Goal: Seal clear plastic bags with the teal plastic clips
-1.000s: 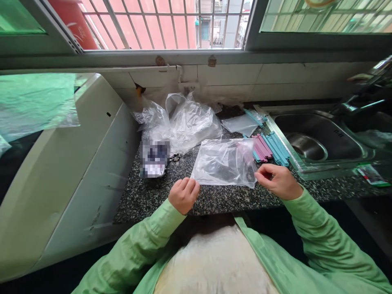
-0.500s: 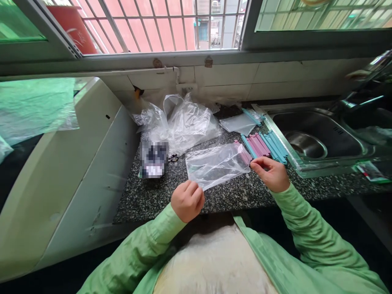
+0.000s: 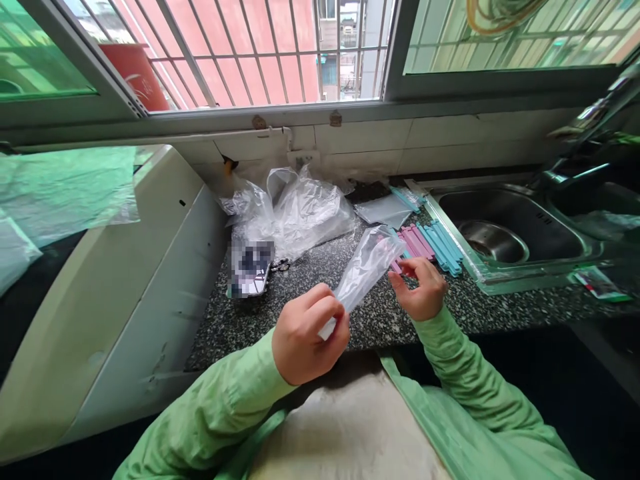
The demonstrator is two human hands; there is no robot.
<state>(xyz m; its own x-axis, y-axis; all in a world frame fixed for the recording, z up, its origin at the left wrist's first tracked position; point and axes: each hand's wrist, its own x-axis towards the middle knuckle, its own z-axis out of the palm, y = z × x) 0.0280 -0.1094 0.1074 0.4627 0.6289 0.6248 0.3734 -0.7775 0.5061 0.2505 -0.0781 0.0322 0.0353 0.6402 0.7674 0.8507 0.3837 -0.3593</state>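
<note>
A clear plastic bag (image 3: 363, 263) slants up and away from my left hand (image 3: 311, 333), whose fingers are closed on its near end. The bag is gathered lengthwise, and its far end lies over part of the pink sticks. My right hand (image 3: 420, 288) is just right of the bag, with thumb and forefinger apart and nothing visible between them. Beyond its fingertips lies a row of slim plastic sticks that look like bag sealing clips, some pink (image 3: 416, 241) and some blue (image 3: 441, 247).
Crumpled clear plastic (image 3: 310, 213) heaps at the back of the speckled counter (image 3: 295, 280). A phone (image 3: 250, 270), partly pixelated, lies left. Behind the clips is a flat stack of clear bags (image 3: 385, 210). A steel sink (image 3: 510, 200) is at right, a white appliance (image 3: 150, 287) at left.
The bag, earlier spread flat between both hands, is now bunched and tilted up in my left hand. My right hand has let go of it and shifted slightly left.
</note>
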